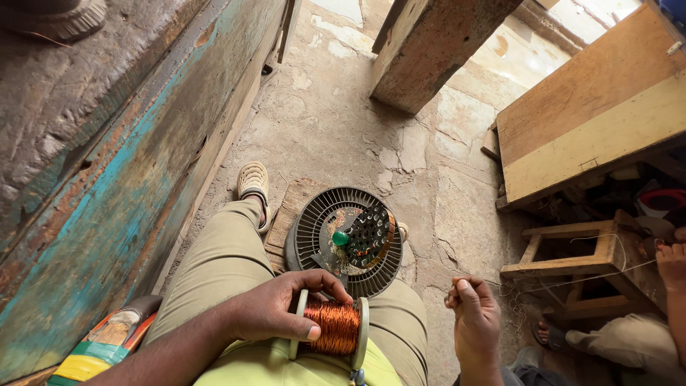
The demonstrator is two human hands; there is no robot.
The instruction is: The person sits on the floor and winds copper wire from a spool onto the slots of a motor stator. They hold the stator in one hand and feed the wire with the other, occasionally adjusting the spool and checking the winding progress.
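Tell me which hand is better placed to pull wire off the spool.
Probably the right hand: it hangs free beside the spool, fingers pinched, while the left hand is occupied gripping it.

A spool of copper wire [334, 327] is gripped by the left hand [275, 309] and rested on the lap. The right hand [473, 314] is held apart to the right, its fingers pinched on a thin wire [572, 275] stretched toward another person's hand [672, 261]. Below the knees, a round grey fan motor housing [346, 239] is set on a wooden board [289, 214]. A small wooden stool [579, 261] is seen on the cracked floor [343, 121].
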